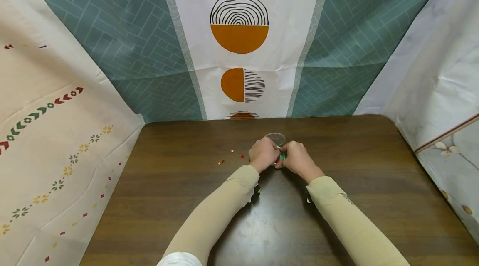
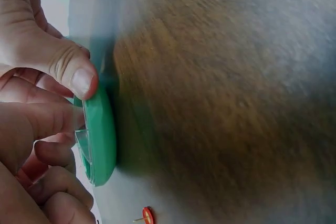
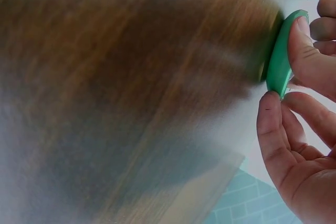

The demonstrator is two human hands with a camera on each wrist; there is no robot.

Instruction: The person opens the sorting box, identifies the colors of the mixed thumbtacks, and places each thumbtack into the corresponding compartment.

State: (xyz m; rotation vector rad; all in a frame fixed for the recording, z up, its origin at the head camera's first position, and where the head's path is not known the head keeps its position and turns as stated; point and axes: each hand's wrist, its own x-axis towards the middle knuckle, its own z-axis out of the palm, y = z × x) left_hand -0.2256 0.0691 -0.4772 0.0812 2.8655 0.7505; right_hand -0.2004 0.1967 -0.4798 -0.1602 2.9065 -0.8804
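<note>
A small round green case [image 1: 282, 156] with clear plastic on top sits between my two hands on the table; the left wrist view shows the case [image 2: 102, 140] from its side. My right hand [image 1: 298, 160] pinches its right edge between thumb and fingers. From the other side my left hand [image 1: 263, 152] grips it, with a thumb on the green rim [image 3: 280, 59] in the right wrist view. Fingers hide most of the inside. Just behind the hands lies a clear round lid [image 1: 277, 134]. A red thumbtack [image 2: 149, 215] rests left of the case.
Several small red and gold thumbtacks [image 1: 242, 156] lie scattered left of my left hand on the brown wooden table [image 1: 179, 199]. Patterned cloths [image 1: 157, 58] hang behind the table's back edge and along both sides.
</note>
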